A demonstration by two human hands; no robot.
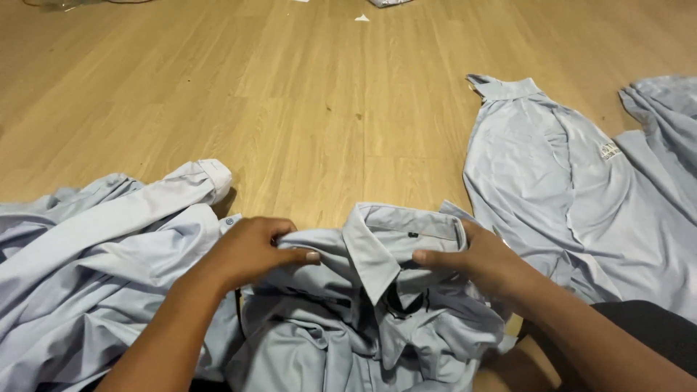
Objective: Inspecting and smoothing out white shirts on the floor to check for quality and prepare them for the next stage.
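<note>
Pale blue shirt, bottom centre, lies lengthwise toward the viewer, collar pointing up-frame. Left hand and right hand pinch its shoulders, palms down.

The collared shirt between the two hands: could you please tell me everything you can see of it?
The collared shirt is pale grey-blue, of thin, smooth-looking woven cloth, with a stiff pointed collar and a small dark button at the neckband. It lies rumpled on the wooden floor, collar turned away from the person. The left hand pinches the fabric beside the collar; the right hand grips the collar's other end. More pale shirts lie on either side of it.
</note>
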